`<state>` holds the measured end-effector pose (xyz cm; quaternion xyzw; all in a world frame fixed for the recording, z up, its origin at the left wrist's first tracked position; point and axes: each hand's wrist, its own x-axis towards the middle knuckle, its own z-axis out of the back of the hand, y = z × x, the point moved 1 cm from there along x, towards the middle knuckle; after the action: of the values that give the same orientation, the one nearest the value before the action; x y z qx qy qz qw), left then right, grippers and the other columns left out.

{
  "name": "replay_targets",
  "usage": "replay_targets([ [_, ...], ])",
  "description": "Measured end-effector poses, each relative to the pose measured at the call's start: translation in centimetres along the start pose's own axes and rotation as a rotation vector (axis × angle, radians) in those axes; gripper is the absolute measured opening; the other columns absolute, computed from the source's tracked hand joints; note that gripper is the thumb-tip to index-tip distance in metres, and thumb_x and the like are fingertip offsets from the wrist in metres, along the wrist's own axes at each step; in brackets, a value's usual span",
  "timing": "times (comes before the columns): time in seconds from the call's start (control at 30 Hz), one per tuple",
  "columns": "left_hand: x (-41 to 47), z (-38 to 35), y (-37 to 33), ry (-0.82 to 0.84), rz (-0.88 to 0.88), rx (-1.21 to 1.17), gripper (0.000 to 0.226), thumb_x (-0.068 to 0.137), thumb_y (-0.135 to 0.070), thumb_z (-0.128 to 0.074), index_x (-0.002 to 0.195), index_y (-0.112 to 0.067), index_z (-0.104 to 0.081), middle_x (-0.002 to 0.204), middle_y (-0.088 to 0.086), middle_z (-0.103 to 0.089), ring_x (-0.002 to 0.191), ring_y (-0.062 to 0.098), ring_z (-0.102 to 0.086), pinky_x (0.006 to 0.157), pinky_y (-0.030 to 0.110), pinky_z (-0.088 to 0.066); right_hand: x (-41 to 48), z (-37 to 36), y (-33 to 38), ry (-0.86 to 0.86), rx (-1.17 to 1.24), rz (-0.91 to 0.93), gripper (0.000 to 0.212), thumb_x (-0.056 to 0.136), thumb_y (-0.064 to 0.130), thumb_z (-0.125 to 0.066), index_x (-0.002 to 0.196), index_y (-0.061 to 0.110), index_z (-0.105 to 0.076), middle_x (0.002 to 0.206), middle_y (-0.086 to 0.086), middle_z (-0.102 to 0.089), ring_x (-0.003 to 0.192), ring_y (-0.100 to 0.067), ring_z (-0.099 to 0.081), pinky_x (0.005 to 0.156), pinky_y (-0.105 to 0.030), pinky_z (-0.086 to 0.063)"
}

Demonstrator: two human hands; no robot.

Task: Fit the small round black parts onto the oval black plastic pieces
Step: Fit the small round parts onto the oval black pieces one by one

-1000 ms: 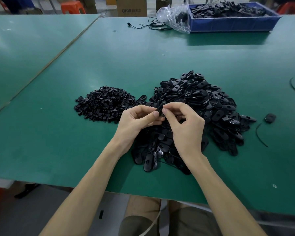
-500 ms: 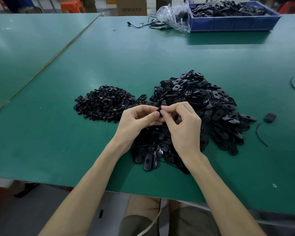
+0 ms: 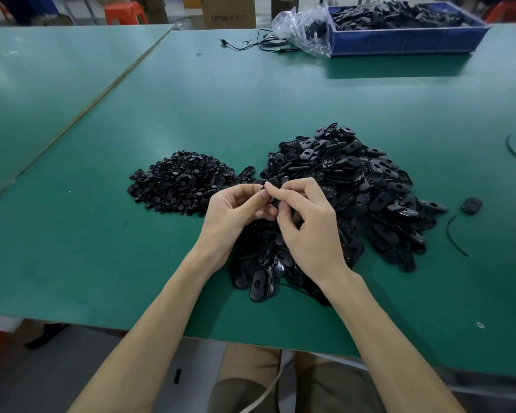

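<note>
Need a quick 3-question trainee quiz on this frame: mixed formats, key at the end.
1. True or false: the pile of small round parts lies left of the pile of oval pieces.
2. The left hand and right hand are: A) lying flat, palms down; B) pinching a black part between their fingertips; C) both open and empty.
3. Fill in: the bin at the far right is ___ in colour.
Key: 1 true; 2 B; 3 blue.
</note>
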<state>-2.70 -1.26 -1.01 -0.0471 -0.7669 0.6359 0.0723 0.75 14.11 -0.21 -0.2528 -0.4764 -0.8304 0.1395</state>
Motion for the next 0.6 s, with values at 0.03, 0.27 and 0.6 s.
replay_targets([
  [0.03,-0.01,0.02,-0.01,0.003,0.000,0.003,0.024,0.099,-0.017,-0.069,0.110,0.004,-0.071,0.087,0.015,-0.075,0.080,0.022,-0.071,0.086,0.034,-0.060,0.02,0.06,0.06,-0.003,0.006,0.003,0.034,0.099,-0.005,-0.061,0.126,0.009,-0.075,0.112,0.000,-0.056,0.094,-0.001,-0.059,0.080,-0.008,-0.046],
  [0.27,-0.05,-0.10,-0.10,0.064,-0.012,0.057,0.016,0.098,-0.011,-0.070,0.102,0.004,-0.069,0.078,0.011,-0.072,0.067,0.021,-0.068,0.075,0.028,-0.058,0.46,0.76,0.28,-0.096,0.122,-0.140,0.027,0.100,0.009,-0.067,0.126,0.018,-0.071,0.111,0.002,-0.061,0.093,-0.011,-0.065,0.076,-0.014,-0.050],
  [0.6,-0.28,-0.21,-0.29,0.095,-0.052,0.138,0.009,0.097,-0.012,-0.071,0.099,-0.003,-0.070,0.074,0.007,-0.072,0.065,0.018,-0.068,0.071,0.022,-0.055,0.39,0.94,0.00,-0.086,0.309,-0.308,0.014,0.097,0.008,-0.070,0.105,0.018,-0.075,0.098,0.006,-0.075,0.085,-0.015,-0.074,0.078,-0.026,-0.059],
])
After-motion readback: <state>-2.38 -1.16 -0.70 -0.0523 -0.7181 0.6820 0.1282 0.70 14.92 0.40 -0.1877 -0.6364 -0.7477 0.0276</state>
